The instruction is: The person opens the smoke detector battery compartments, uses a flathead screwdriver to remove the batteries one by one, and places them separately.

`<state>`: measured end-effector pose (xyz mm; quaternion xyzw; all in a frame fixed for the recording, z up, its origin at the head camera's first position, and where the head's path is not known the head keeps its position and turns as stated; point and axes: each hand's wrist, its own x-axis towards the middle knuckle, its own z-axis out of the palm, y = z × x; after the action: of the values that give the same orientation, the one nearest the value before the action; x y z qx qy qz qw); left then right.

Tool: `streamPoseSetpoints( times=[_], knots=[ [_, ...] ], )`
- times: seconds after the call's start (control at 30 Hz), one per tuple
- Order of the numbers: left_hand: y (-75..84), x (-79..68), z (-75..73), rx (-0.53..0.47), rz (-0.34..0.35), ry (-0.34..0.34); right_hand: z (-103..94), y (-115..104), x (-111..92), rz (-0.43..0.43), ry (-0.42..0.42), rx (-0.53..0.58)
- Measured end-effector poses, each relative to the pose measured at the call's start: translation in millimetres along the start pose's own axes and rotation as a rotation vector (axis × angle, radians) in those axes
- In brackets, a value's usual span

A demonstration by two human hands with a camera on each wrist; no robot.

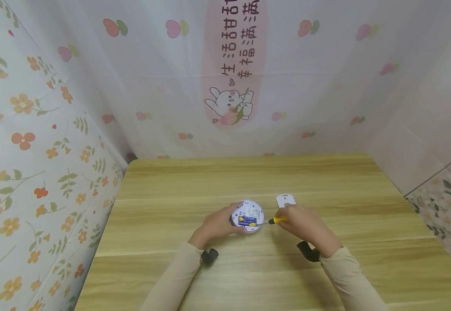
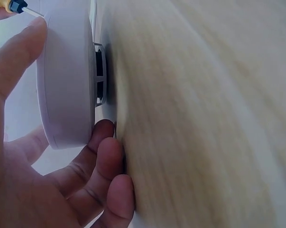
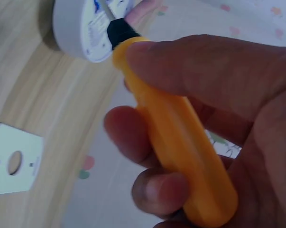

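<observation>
My left hand (image 1: 218, 222) grips a round white smoke detector (image 1: 255, 208) by its side, thumb at the upper rim and fingers at the lower part. The detector's back faces up, showing printed labels and blue-and-yellow batteries (image 1: 246, 221). In the left wrist view its slotted vent (image 2: 100, 73) faces the tabletop. A screwdriver (image 3: 176, 137) with a yellow handle and black collar is held in my right hand (image 1: 302, 222), thumb along the handle. Its metal shaft points left, with the tip at the battery area; exact contact cannot be told.
A white plate (image 1: 285, 200) with a round hole lies on the wooden table (image 1: 171, 185), just beyond my right hand. Patterned curtains (image 1: 151, 86) hang behind the table and along its left side. Black straps sit on both wrists.
</observation>
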<state>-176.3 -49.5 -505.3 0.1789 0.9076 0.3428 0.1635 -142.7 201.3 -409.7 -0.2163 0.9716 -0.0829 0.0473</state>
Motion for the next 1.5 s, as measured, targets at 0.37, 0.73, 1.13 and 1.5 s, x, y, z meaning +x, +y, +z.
streamPoseSetpoints(
  times=[0.37,0.73,1.13,1.5],
  knots=[
    [1.8,1.2,-0.9,0.008,0.001,-0.002,-8.2,-16,9,0.007,0.008,-0.109],
    [5.4,0.9,-4.6,0.013,-0.004,0.0,-5.3,-20,12,-0.044,0.091,-0.162],
    [1.3,2.3,-3.7,-0.005,-0.014,-0.011,19.5,11,2,-0.042,0.161,0.004],
    [0.6,2.0,-3.4,-0.032,-0.02,-0.017,44.9,32,-4,-0.034,0.226,0.109]
  ],
)
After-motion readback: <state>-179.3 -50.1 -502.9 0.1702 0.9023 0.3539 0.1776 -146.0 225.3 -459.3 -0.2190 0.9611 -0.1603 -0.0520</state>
